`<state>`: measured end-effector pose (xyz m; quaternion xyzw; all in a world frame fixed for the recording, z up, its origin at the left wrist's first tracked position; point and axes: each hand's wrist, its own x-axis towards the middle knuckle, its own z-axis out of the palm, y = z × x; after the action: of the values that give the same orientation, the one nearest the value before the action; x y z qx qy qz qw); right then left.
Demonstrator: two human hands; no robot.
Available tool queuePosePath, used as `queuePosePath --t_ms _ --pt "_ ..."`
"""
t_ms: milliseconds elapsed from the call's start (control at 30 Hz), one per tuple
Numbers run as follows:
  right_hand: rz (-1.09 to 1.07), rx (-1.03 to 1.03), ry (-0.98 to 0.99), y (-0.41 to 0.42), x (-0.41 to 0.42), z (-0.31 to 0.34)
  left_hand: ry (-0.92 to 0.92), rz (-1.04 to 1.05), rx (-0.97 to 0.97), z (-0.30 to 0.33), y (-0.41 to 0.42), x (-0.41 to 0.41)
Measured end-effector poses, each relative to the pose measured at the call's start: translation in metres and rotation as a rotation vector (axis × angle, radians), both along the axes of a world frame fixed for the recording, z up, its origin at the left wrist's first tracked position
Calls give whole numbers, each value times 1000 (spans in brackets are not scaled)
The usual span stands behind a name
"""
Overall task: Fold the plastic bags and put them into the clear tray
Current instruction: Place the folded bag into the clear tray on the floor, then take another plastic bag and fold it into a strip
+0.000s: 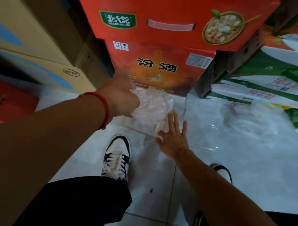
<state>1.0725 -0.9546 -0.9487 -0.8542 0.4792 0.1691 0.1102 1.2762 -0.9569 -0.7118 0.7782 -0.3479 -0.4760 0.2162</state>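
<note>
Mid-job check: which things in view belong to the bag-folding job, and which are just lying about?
Part of the job:
- crumpled clear plastic bag, gripped by the left hand
- clear plastic tray on the floor, with the open right hand at its edge
- loose clear plastic bags on the tiles

Lying about:
- red cartons
- green-and-white cartons
- tan cardboard boxes

A large red cardboard box (170, 16) carries a green logo and a pictured food bowl. The orange-red carton (157, 69) beneath bears black characters. A thin red string bracelet (105, 107) circles the wrist; the low black-and-white sneaker (117, 156) has pale laces. The floor tiles (247, 165) are pale grey.
</note>
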Motion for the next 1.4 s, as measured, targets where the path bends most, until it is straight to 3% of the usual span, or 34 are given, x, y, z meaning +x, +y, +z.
queuePosePath --t_ms 400,533,733,900,1000,1100,1200,1400 --pt "-37 6 68 5 8 -8 -60 9 -60 6 -6 4" --pt "-45 -15 -26 7 3 -5 -81 16 -74 4 -9 7" --pt "-216 -81 -371 13 -22 21 -77 -49 -104 8 -10 7" --pt "-604 -43 -1071 -16 -21 107 -109 -257 -153 34 -14 -5" --pt "-430 109 -1260 -35 -14 187 -109 -448 -209 58 -14 -16" --pt "-280 294 -1101 -45 -15 238 -54 -514 -316 77 -10 -22" --pt "-228 -72 -887 -46 -33 265 -54 -495 -431 93 -8 -27" --pt "-356 -666 -621 -17 -97 328 -43 -516 -677 132 2 -61"
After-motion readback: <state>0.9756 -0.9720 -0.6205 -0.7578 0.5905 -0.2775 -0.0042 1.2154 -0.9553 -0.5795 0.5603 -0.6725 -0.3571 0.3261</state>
